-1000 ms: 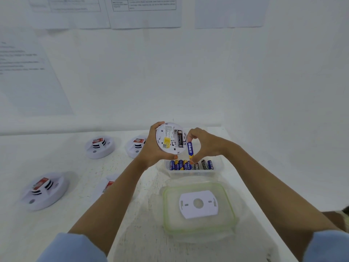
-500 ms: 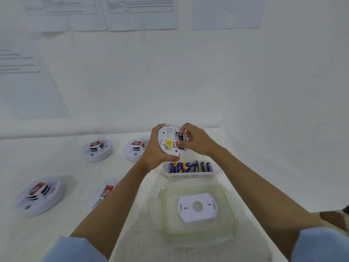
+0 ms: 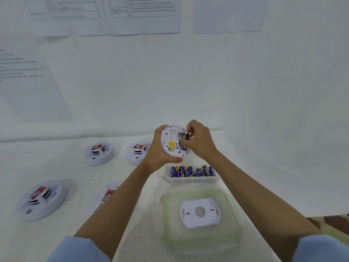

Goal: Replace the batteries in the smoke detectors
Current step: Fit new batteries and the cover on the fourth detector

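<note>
Since a second ago my right hand (image 3: pixel 200 141) has come up from the detector's lower right edge, where it pinched a blue battery, and now sits over the open battery bay; the blue one is out of its fingers.

Nearest me a clear lid (image 3: pixel 165 214) with a green rim lies flat on the white table (image 3: pixel 75 167), and a white mounting plate (image 3: pixel 200 212) rests on top of it. To the left sits one detector (image 3: pixel 40 199), face up, and another (image 3: pixel 109 193) is half hidden behind my left forearm. Just beyond the lid is the clear tray (image 3: pixel 190 181) of batteries (image 3: pixel 181 171), mostly blue and yellow, one lying tilted across the rest.

Above the tray, off the table, my left hand (image 3: pixel 157 154) is wrapped round the rim of the smoke detector (image 3: pixel 171 143), its back turned to me. My right thumb and fingertips are closed on a dark battery (image 3: pixel 185 137) in the bay.

Farther back, two more detectors (image 3: pixel 98 151) stand side by side. Printed sheets (image 3: pixel 143 14) hang on the wall.
</note>
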A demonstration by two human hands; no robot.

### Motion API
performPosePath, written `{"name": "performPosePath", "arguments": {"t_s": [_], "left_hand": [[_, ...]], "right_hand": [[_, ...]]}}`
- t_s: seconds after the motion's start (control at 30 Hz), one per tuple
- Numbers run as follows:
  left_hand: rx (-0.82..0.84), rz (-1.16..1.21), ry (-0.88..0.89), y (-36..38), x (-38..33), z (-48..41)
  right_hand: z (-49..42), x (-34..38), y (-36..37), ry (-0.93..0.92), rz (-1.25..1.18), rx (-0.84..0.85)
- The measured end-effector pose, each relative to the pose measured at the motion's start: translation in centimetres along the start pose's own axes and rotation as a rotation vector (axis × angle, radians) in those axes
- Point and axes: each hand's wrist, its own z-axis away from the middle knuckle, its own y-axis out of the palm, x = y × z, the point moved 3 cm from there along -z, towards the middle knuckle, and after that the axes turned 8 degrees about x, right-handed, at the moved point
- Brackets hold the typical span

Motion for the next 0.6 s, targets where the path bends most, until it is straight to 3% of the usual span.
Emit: {"name": "performPosePath", "arguments": {"t_s": [0.1, 0.17, 0.2, 0.3, 0.4, 0.6], "left_hand": [[-0.004, -0.01, -0.004, -0.6, -0.1, -0.3], [-0.02, -0.024, -0.011, -1.1, 0.1, -0.3], [-0.031, -0.023, -0.018, -1.3, 0.3, -0.3], [-0.064, -0.011, -0.019, -1.6, 0.5, -0.6], [-0.099, 0.003, -0.008, -1.9, 0.5, -1.1], [-0.138, 0.057, -0.008, -2.8, 0.4, -2.2]], "right_hand": [[0.1, 0.4, -1.3, 0.01, -0.193, -0.156], [-0.1, 0.0, -3.0, 0.123, -0.189, -0.169], [-0.1, -0.3, -3.5, 0.197, -0.127, -0.071], [0.8, -1.2, -3.2, 0.375, 0.071, 0.438], [1.6, -2.0, -2.1, 0.42, 0.212, 0.661], [-1.9, -2.0, -2.2, 0.324, 0.197, 0.419]]}}
